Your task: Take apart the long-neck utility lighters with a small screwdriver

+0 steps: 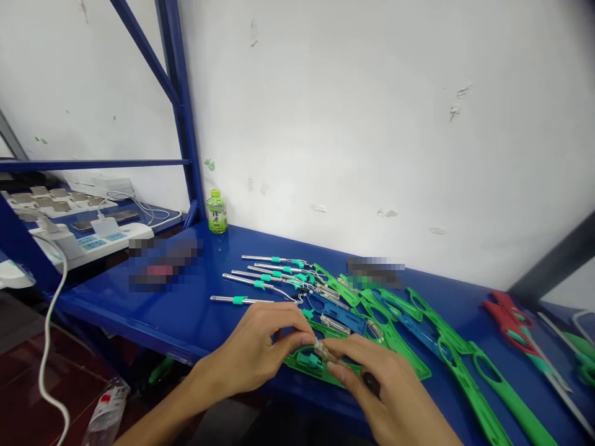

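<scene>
My left hand (263,347) is closed, thumb and forefinger pinching one end of a small pale, partly clear piece (320,350). My right hand (388,381) has the piece's other end between thumb and forefinger. A black rounded handle end (370,382) shows inside my right palm; the tool's kind is hidden. Just below the fingers lies a green plastic handle shell (302,362) with a teal part (309,359) on it. Beyond my hands are several metal rods with teal clips (260,284) and thin wires, and a blue plastic shell (337,314).
More green shells (469,384) spread right across the blue table (186,316). Red-handled scissor-like tools (509,322) lie at the far right. A green-capped drink bottle (216,212) stands by the wall. Left are a blue frame post (183,118) and a power strip (100,244) with a hanging white cable (46,353).
</scene>
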Available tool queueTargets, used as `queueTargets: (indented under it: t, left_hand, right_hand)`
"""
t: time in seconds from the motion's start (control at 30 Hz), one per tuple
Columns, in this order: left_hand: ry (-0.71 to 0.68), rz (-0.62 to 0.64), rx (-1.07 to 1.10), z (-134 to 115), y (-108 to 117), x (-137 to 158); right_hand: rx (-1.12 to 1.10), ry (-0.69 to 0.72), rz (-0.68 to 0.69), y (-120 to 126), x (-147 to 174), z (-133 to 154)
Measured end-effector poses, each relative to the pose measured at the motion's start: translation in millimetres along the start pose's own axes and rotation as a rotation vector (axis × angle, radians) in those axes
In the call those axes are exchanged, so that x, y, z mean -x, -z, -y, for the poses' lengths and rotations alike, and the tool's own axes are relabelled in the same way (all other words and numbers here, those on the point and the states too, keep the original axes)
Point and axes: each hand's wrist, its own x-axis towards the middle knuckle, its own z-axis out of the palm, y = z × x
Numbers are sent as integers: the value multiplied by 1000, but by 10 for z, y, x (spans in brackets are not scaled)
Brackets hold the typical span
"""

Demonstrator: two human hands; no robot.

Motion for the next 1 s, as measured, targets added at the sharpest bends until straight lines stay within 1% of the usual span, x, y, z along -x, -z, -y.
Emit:
queueTargets:
  t: [0.1, 0.2, 0.3, 0.37, 0.43, 0.5, 0.6, 0.67, 0.73, 0.8, 0.83, 0.93, 1.0]
  left_hand:
    - [49, 22, 14, 1, 12, -23]
    - [113, 43, -7, 23, 93, -64]
    - [183, 2, -122, 126, 264, -102]
    - [212, -28, -247, 232, 395, -111]
    - [227, -9, -367, 337, 502, -105]
    - [238, 35, -459, 416, 565, -91]
    - [248, 109, -540, 473, 576, -70]
    - [246, 148, -573, 485, 552, -62]
    - [243, 174, -601, 486, 527, -56]
    - [240, 178, -628, 477, 517, -51]
    - [239, 172, -638, 467, 520, -50]
    - [230, 145, -651, 420, 557, -49]
    - [225, 129, -643, 380, 588, -50]
  right_hand:
    - [36, 58, -33, -17, -4, -23]
    - [47, 57, -37, -18, -4, -76]
    - [93, -19, -46, -47, -2, -161]
    - [139, -100, -91, -98, -13, -194]
    - [175, -169, -144, -163, -39, -176]
    - [191, -196, -174, -224, -79, -109]
    - [204, -170, -174, -287, -167, 46]
    - [255, -133, -131, -321, -255, 164]
    - [344, -85, -43, -361, -370, 285]
    - [442, -44, 35, -403, -496, 397]
    - [482, -34, 51, -419, -552, 444]
    - [524, -20, 27, -414, -631, 511]
    - [494, -29, -12, -344, -576, 471]
